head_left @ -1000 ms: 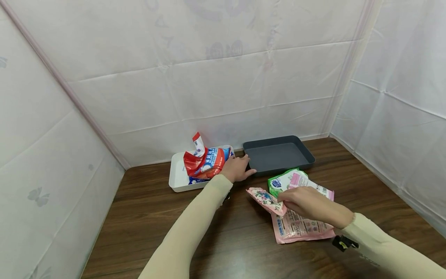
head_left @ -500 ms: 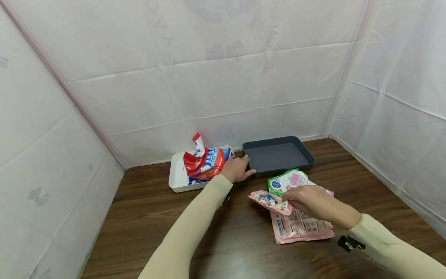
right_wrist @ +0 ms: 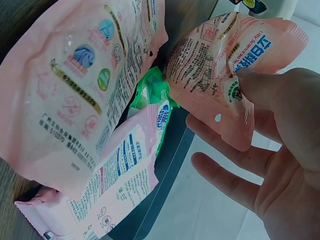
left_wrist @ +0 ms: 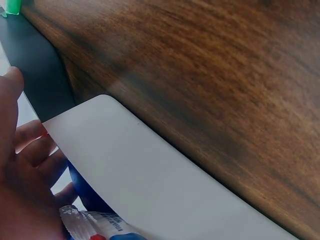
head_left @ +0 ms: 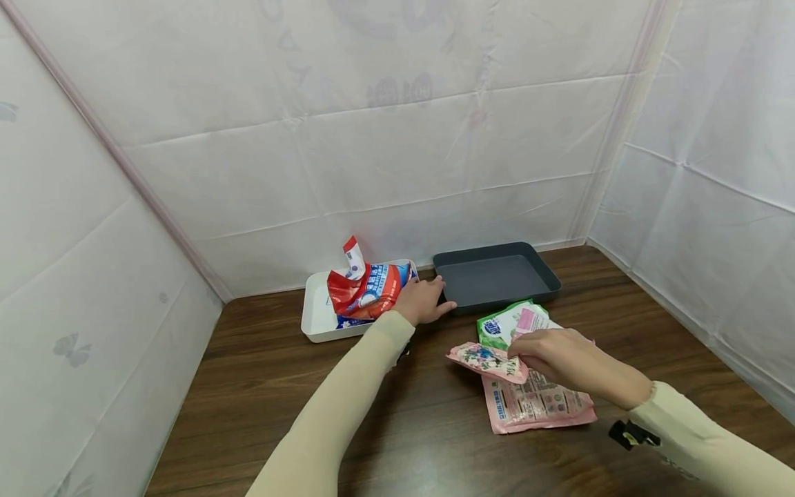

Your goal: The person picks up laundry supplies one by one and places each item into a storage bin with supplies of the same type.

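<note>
My right hand (head_left: pixel 553 355) pinches a small pink floral pouch (head_left: pixel 484 359) by one end, between thumb and fingers. In the right wrist view, printed text covers this pouch's back. Below it on the table lies a larger pink printed bag (head_left: pixel 537 408), with a green-and-white packet (head_left: pixel 497 326) and a pale pink packet (right_wrist: pixel 117 180) beside it, partly hidden by the hand. My left hand (head_left: pixel 419 301) rests at the right end of the white tray (head_left: pixel 315 310), its fingers spread over the rim near a red-and-blue plastic bag (head_left: pixel 379 293) and its thumb pointing right.
A dark grey tray (head_left: pixel 497 279) stands to the right of the white one, near the back of the wooden table (head_left: pixel 267 407). White sheeting (head_left: pixel 397 152) encloses the back and both sides. A dark blue packet (head_left: pixel 350 322) lies under the red-and-blue bag.
My right hand has moved slightly right with the small pink pouch, which now lies at a flatter angle. My left hand, the trays and the other packets have stayed put.
</note>
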`<state>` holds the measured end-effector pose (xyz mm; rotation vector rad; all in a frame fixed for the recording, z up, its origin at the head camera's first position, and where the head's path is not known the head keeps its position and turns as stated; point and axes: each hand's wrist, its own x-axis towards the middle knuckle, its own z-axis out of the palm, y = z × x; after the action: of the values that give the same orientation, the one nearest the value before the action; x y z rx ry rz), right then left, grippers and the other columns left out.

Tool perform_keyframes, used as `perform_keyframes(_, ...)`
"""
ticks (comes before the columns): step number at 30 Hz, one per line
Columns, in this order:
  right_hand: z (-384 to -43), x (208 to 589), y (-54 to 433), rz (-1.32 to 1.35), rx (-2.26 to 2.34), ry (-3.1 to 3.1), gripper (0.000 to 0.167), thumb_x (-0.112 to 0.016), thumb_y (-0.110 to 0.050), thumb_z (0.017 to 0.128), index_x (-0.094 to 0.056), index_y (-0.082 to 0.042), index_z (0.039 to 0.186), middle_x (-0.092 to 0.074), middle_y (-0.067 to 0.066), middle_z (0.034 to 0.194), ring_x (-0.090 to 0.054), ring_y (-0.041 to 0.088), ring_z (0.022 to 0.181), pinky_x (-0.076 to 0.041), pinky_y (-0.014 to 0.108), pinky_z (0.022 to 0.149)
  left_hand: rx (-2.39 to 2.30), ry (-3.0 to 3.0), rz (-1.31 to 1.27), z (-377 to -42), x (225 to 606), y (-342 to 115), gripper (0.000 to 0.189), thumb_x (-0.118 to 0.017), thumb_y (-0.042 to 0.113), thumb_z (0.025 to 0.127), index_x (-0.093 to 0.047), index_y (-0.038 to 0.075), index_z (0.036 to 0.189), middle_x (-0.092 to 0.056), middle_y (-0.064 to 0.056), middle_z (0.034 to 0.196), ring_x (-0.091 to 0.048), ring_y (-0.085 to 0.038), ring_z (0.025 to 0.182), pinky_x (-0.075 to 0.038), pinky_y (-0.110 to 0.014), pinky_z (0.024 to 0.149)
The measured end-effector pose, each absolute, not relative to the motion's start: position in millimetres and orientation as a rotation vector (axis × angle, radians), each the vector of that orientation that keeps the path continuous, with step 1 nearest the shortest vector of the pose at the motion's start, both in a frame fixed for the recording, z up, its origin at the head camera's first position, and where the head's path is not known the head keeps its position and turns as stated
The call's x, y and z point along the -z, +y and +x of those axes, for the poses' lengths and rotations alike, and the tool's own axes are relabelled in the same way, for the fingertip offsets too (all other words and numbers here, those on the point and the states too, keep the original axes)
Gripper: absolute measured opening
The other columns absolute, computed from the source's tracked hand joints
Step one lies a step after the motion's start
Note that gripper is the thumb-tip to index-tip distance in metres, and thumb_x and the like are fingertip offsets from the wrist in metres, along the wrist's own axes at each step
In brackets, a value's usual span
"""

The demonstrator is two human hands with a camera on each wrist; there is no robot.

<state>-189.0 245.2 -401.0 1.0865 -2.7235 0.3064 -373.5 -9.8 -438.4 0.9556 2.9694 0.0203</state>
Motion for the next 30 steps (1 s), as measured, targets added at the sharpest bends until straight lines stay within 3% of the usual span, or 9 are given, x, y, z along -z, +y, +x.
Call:
perform_keyframes(9, -187.9, 399.7, 250.1, 1.085, -0.278, -2.676, 0.024, -0.073, -0.008, 0.094, -0.072, -0.031, 0.101, -0.068, -0.021, 0.096, -0.056, -0.004, 0.081, -0.052, 0.026, 0.062, -0.017, 2.97, 0.954, -374.3, 440.6, -8.5, 0.069, -0.052, 0.058, 0.102, -0.05, 0.012, 0.153, -0.05, -0.008, 0.155, -0.058, -0.024, 0.134, -0.031, -0.048, 0.121)
perform_keyframes(27, -184.2, 389.8, 256.6, 1.086, -0.31, -2.613, 0.03, -0.073, 0.0, 0.09, -0.071, -0.03, 0.095, -0.057, -0.025, 0.084, -0.048, -0.004, 0.071, -0.042, 0.018, 0.056, -0.005, 2.971, 0.957, -375.5, 441.8, -9.0, 0.07, -0.051, 0.059, 0.102, -0.049, 0.012, 0.154, -0.048, -0.008, 0.156, -0.058, -0.023, 0.134, -0.031, -0.047, 0.121)
perform_keyframes(30, -183.7, 387.3, 258.7, 1.072, -0.294, -2.615, 0.03, -0.073, 0.0, 0.09, -0.072, -0.029, 0.098, -0.062, -0.022, 0.087, -0.052, -0.004, 0.072, -0.046, 0.02, 0.056, -0.005, 2.971, 0.954, -374.8, 441.3, -9.2, 0.07, -0.051, 0.059, 0.102, -0.048, 0.012, 0.154, -0.048, -0.008, 0.157, -0.057, -0.023, 0.134, -0.031, -0.047, 0.122)
